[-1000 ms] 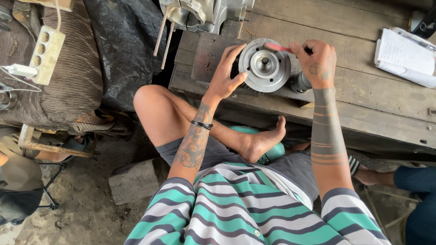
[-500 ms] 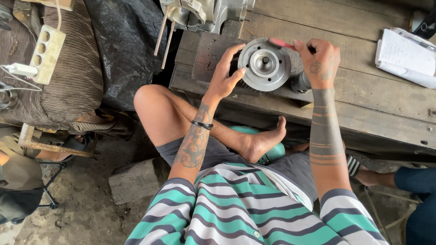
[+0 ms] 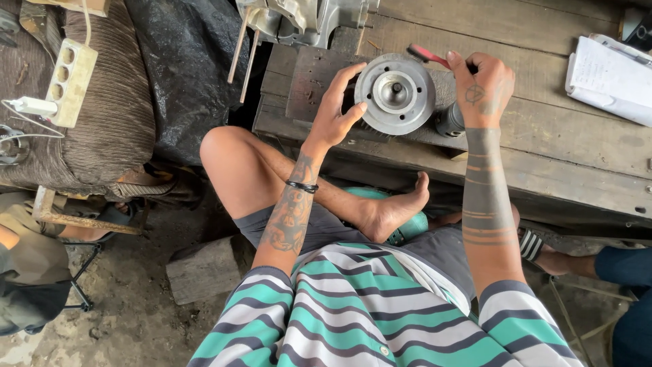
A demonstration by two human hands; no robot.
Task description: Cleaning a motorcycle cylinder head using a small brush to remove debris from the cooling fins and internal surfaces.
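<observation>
A round grey metal engine part (image 3: 395,92) with a ring of holes and a raised hub stands on edge on the wooden bench (image 3: 543,149). My left hand (image 3: 337,110) grips its left rim, fingers spread over the edge. My right hand (image 3: 483,87) is at its upper right and holds a red-handled brush (image 3: 428,56) whose head rests near the part's top edge. A dark cylinder (image 3: 449,119) lies just behind the part, under my right hand.
A larger metal engine casing (image 3: 305,17) with long studs sits at the bench's far edge. White papers (image 3: 608,78) lie at the right. A power strip (image 3: 68,81) rests on a brown cushion at the left. Another person's leg (image 3: 611,265) is at the lower right.
The round part has tilted so its face points more toward me. My right hand has brought the brush closer to its top edge.
</observation>
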